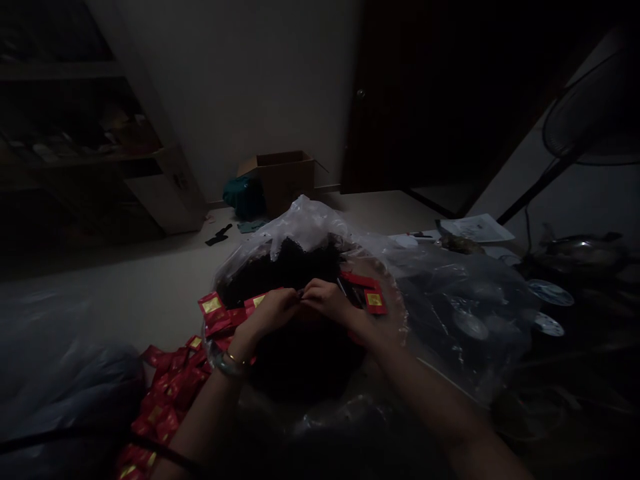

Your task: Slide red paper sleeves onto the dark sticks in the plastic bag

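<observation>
My left hand [277,308] and my right hand [327,300] meet over a big clear plastic bag [310,217] full of dark loose stuff [300,267], too dim to name. Both hands have their fingers pinched together, almost touching. What lies between the fingertips is too small and dark to make out. Red packets with gold labels [215,313] lie beside my left wrist. Another red packet [375,300] rests right of my right hand, near a thin dark object with a pale edge [343,288].
More red packets [167,387] are heaped at lower left. On the floor behind stand a cardboard box [287,180] and a teal bag [244,197]. Clear plastic sheeting [460,300], papers [475,228] and small dishes [550,292] lie to the right, below a standing fan [595,113].
</observation>
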`<move>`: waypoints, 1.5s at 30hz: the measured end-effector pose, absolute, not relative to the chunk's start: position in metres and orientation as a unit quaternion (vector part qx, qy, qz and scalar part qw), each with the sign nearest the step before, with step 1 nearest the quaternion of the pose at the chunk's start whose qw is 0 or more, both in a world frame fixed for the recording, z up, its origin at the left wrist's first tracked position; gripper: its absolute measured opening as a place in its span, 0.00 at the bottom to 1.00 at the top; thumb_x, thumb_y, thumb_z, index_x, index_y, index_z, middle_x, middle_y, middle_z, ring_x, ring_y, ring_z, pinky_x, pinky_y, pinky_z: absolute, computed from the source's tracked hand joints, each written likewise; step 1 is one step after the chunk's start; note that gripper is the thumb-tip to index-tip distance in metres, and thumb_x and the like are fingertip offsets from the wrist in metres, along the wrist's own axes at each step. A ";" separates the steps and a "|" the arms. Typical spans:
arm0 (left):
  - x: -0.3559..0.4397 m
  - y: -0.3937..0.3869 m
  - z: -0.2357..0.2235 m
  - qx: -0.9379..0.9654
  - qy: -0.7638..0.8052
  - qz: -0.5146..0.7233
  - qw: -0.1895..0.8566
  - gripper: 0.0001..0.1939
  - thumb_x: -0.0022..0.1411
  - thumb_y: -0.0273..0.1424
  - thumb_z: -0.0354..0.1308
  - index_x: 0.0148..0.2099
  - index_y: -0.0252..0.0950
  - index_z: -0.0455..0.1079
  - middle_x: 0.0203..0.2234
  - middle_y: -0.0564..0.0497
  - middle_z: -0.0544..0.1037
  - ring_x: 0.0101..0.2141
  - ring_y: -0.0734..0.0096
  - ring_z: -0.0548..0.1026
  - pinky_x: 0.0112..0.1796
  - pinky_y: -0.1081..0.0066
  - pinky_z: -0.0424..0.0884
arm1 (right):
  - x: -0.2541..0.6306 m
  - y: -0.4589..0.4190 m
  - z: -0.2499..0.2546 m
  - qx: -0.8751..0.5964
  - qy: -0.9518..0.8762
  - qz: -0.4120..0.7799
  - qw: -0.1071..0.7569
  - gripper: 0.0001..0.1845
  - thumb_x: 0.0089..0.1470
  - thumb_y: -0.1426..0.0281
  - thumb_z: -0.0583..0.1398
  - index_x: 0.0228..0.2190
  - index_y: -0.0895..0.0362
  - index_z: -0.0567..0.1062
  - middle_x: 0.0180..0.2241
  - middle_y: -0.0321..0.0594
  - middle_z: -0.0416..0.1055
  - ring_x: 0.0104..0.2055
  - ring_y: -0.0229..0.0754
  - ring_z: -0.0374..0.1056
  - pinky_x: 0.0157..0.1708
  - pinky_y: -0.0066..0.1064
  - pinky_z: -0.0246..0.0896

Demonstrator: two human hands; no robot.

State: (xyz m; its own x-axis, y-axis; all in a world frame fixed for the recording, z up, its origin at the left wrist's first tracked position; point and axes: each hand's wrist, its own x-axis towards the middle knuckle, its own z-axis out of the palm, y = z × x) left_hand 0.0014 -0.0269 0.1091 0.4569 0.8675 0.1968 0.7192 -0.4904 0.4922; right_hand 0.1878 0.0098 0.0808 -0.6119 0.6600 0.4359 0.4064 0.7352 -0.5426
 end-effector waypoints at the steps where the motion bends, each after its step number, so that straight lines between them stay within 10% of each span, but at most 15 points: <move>1: 0.002 -0.026 0.109 0.843 0.475 0.192 0.163 0.05 0.58 0.25 0.54 0.32 0.35 0.70 0.27 0.51 0.75 0.27 0.71 0.72 0.30 0.73 0.67 | 0.187 0.009 0.078 -0.310 -0.869 0.206 0.326 0.05 0.54 0.72 0.61 0.30 0.56 0.78 0.36 0.40 0.71 0.37 0.37 0.69 0.39 0.28 0.65; 8: 0.004 -0.024 0.109 0.850 0.454 0.198 0.177 0.09 0.59 0.24 0.52 0.29 0.35 0.71 0.28 0.50 0.74 0.29 0.73 0.71 0.32 0.74 0.66 | 0.189 0.008 0.072 -0.400 -0.764 0.328 0.385 0.18 0.46 0.68 0.65 0.42 0.57 0.75 0.44 0.44 0.69 0.41 0.40 0.69 0.41 0.32 0.65; 14: 0.001 -0.020 0.098 0.696 0.502 0.389 0.335 0.18 0.52 0.31 0.60 0.47 0.35 0.69 0.28 0.53 0.75 0.29 0.72 0.72 0.31 0.73 0.67 | 0.188 0.005 0.072 -0.455 -0.605 0.540 0.369 0.19 0.42 0.58 0.64 0.30 0.61 0.77 0.27 0.37 0.74 0.30 0.40 0.69 0.32 0.30 0.62; 27: 0.010 -0.026 0.096 0.521 0.543 0.450 0.482 0.14 0.43 0.40 0.64 0.23 0.33 0.71 0.17 0.56 0.70 0.22 0.76 0.66 0.26 0.75 0.61 | 0.171 0.002 0.067 -0.446 -0.495 0.642 0.379 0.22 0.33 0.54 0.68 0.23 0.61 0.75 0.18 0.30 0.68 0.20 0.32 0.60 0.21 0.24 0.52; 45: 0.006 -0.018 0.065 0.475 0.548 0.530 0.439 0.13 0.43 0.40 0.63 0.26 0.34 0.73 0.21 0.55 0.74 0.24 0.74 0.69 0.28 0.74 0.65 | 0.157 -0.018 0.038 -0.386 -0.520 0.685 0.335 0.30 0.30 0.61 0.71 0.38 0.62 0.76 0.35 0.43 0.76 0.37 0.47 0.72 0.41 0.39 0.66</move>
